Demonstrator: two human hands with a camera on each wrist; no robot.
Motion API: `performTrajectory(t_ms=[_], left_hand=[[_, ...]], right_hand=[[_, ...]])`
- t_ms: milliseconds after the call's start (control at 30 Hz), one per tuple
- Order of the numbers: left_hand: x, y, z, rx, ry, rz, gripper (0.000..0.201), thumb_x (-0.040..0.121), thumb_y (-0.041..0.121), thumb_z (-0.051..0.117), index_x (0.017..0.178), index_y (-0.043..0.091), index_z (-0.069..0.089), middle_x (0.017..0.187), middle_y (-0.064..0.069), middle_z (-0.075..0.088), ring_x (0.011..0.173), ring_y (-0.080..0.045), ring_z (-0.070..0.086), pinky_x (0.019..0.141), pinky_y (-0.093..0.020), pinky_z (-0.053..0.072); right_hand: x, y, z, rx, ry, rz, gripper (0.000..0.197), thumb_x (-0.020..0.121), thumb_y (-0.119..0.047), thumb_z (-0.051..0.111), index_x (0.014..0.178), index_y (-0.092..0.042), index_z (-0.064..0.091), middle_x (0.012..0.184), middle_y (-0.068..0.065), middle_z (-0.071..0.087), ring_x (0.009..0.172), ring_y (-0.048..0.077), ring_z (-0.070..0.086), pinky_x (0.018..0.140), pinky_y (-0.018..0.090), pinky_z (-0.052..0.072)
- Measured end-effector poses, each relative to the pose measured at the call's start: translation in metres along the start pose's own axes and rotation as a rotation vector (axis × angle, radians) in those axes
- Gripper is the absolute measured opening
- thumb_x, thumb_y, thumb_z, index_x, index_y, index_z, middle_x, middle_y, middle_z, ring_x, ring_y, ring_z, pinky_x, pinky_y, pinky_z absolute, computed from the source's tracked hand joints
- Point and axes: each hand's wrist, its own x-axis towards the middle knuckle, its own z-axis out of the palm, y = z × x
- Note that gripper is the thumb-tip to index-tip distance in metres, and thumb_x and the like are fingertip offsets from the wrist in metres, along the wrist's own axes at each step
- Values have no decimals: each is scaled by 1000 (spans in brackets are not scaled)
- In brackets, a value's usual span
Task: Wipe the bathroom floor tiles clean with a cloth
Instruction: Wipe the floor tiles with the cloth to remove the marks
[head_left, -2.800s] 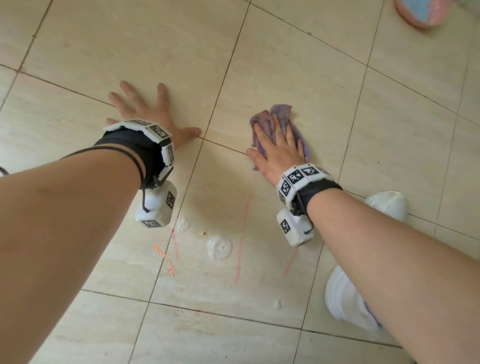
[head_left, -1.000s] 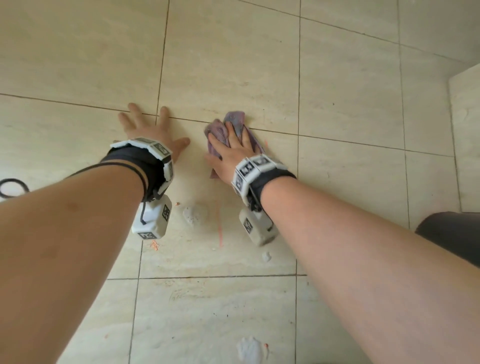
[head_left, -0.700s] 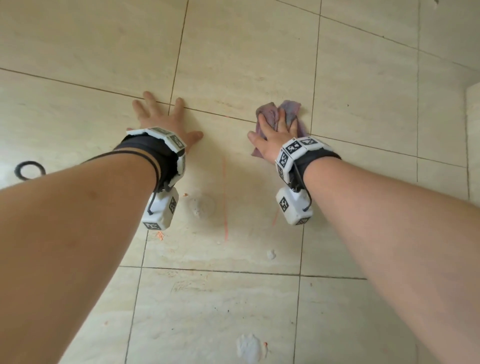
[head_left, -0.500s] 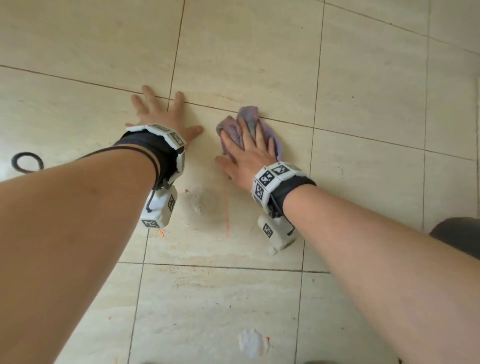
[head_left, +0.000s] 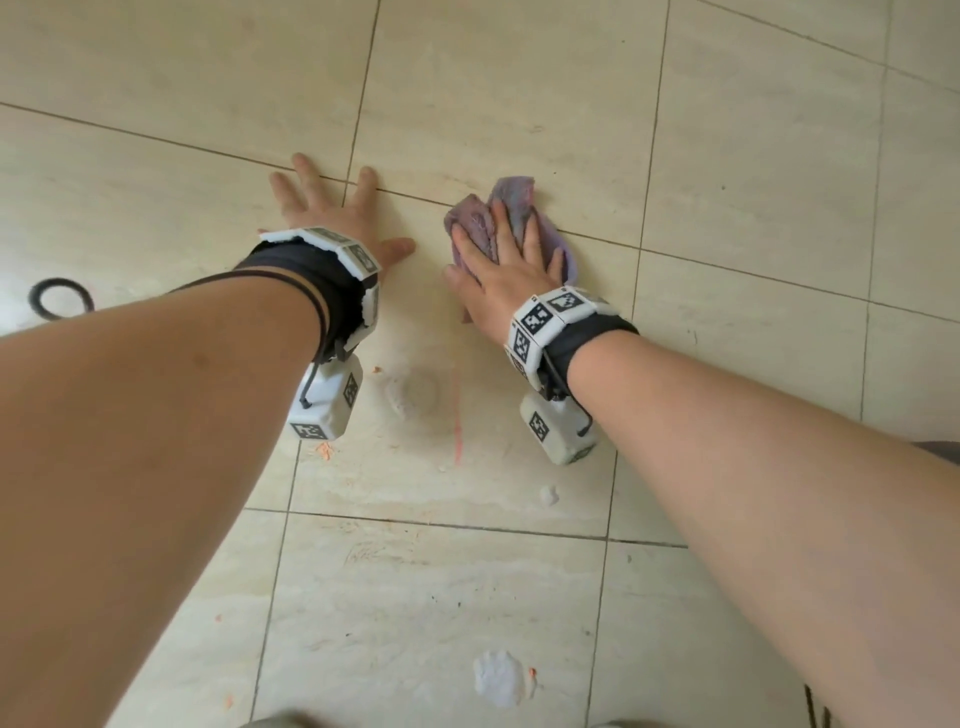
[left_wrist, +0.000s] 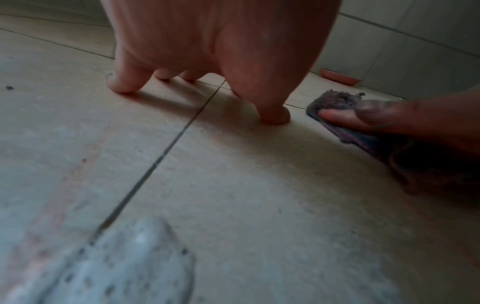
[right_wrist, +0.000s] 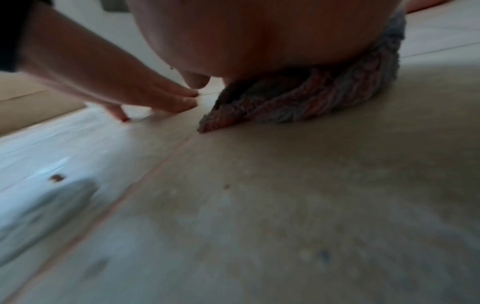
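The wiping step looks to be in hand right now. The right hand (head_left: 506, 275) lies flat with straight fingers on top of the crumpled purple fluffy cloth (head_left: 511, 205) and presses it down on the shiny beige floor tiles (head_left: 753, 171), right where a dark grout line (head_left: 727, 267) crosses. The left hand (head_left: 332, 213) is spread wide, fingers apart, and leans on the floor just beside the cloth; it holds nothing and seems to prop the body up. There is still mess to clean, I think: a thin pink streak (head_left: 457, 415) and a smeared white patch (head_left: 415, 395) sit between the two wrists, a small white blob (head_left: 549, 495) lies nearer the body, and a bigger white splat (head_left: 498, 678) waits at the bottom, with tiny orange crumbs (head_left: 324, 451) close to the left wrist. So the next move likely needs the cloth pulled back toward the body, over the streak, pressing hard. There is lots of open floor ahead and to the right for sliding. The left hand is very close on one side, so a sideways swipe could bump it. A black ring (head_left: 61, 304) lies well off to the left.
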Motion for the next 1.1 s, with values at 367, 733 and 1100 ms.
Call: performTrajectory(t_ms=[367,733,1100], left_hand=[[1,-1,2,-13,-3,-3,85,88,70,46,153,38,4,160,-18,-18,145,-48,-12,112,-68,15],[0,0,0,13,-16,-9,86,89,70,45,154,38,-1,160,-18,-20,145,-47,-13,113,-66,12],[0,-2,2,-11,-7,4,85,89,70,45,154,38,2,160,-17,-19,145,-47,-13,113,-66,12]], right_hand=[[-66,58,20,-240,-161,-194,60,97,-62,20,152,-46,1,159,-9,-23,146,20,-24,117,45,-14],[-23,-6,15,-70,-61,-74,62,96,-66,19,152,-46,3,160,-7,-23,145,27,-27,116,54,-12],[-42,53,11,-170,-63,-84,58,99,-58,20,151,-47,-4,160,-8,-22,147,21,-23,119,52,-8]])
